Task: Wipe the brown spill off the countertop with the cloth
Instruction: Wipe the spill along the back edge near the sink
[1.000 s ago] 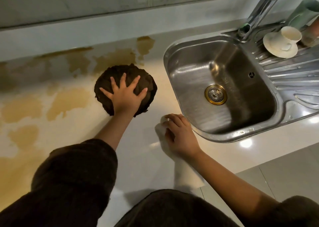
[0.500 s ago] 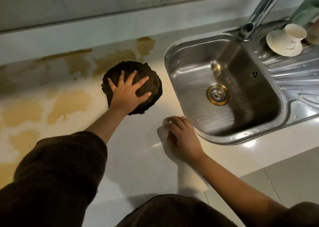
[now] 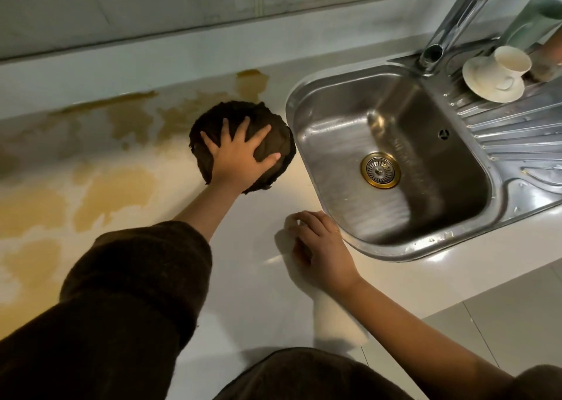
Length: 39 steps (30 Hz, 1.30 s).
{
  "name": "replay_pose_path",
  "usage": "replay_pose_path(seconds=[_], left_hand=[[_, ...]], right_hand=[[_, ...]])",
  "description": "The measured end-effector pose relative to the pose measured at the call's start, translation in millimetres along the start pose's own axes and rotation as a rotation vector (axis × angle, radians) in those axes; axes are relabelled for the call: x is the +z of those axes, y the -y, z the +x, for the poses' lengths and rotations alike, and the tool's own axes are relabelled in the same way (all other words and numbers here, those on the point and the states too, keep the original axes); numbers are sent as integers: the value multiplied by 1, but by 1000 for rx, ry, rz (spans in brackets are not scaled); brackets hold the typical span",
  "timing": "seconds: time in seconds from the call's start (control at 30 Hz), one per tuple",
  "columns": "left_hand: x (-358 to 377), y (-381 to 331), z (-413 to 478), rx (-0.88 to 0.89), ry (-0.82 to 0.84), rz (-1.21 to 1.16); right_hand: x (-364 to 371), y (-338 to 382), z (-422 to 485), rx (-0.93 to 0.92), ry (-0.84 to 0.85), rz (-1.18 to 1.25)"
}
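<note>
A dark brown cloth (image 3: 275,126) lies bunched in a round pad on the pale countertop (image 3: 243,278), right beside the sink's left rim. My left hand (image 3: 240,161) presses flat on it with the fingers spread. Brown spill (image 3: 115,193) covers the counter in patches to the left of the cloth, and a streak runs along the back wall edge. One small patch (image 3: 251,83) sits just behind the cloth. My right hand (image 3: 319,247) rests near the counter's front edge, fingers curled over a white roll or folded cloth (image 3: 337,323).
A steel sink (image 3: 395,120) with a brass drain sits to the right, and its faucet (image 3: 456,19) rises at the back. On the drainboard lie a white cup and saucer (image 3: 498,74) and a green container (image 3: 532,22). Tiled floor shows at lower right.
My left hand has slid the dark cloth to the right, up to the sink's rim. My right hand has stayed where it was on the white item.
</note>
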<state>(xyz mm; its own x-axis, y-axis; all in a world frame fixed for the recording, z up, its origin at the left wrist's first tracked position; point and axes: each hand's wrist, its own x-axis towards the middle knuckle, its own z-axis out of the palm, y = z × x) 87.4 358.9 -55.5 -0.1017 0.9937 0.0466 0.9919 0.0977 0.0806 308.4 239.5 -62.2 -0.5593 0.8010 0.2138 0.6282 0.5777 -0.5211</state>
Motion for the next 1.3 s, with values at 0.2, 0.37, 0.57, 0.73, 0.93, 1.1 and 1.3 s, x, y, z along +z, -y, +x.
replay_pose_path(seconds=[0.2, 0.37, 0.57, 0.73, 0.93, 1.1, 1.3], left_hand=[[-4, 31, 3, 229, 23, -38], [-4, 23, 36, 154, 67, -44], [-5, 16, 71, 43, 91, -32], [-2, -6, 45, 85, 70, 8], [-7, -8, 51, 93, 112, -28], [-15, -4, 65, -33, 162, -253], [-22, 38, -2, -180, -306, -666]], right_hand=[[-2, 1, 1, 19, 17, -15], [1, -1, 1, -5, 1, -36], [3, -4, 0, -11, -7, -56], [4, -4, 2, -11, -7, -66], [4, -4, 1, 12, 7, -49], [-8, 3, 13, 18, -25, 26], [-15, 3, 117, 153, -100, 68]])
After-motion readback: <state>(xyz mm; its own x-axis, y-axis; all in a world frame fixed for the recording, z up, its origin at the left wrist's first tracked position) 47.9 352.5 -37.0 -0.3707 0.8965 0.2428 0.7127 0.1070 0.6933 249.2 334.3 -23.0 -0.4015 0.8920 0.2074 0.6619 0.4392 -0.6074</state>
